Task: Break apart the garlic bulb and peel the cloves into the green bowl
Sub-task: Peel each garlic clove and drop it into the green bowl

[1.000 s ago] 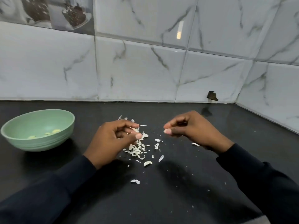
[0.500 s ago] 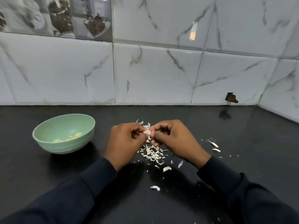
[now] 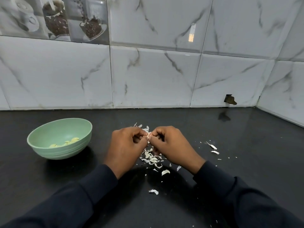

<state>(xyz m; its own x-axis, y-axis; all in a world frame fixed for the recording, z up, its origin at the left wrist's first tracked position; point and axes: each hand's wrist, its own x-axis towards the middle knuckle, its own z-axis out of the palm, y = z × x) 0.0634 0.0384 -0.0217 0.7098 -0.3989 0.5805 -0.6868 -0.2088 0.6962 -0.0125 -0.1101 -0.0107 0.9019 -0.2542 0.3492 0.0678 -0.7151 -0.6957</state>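
While they meet at the scene's centre, the left hand (image 3: 125,145) and right hand (image 3: 172,145) pinch one garlic clove (image 3: 148,134) between curled fingertips, above papery skins (image 3: 152,157) scattered on the black tabletop (image 3: 246,137). The green bowl (image 3: 62,150), at 9 o'clock from the hands and well apart, contains peeled cloves (image 3: 70,141).

black countertop (image 3: 246,162) | white marble-pattern wall tiles (image 3: 156,79) behind it | picture tiles (image 3: 54,18) at top left | dark hole (image 3: 230,99) low in the wall
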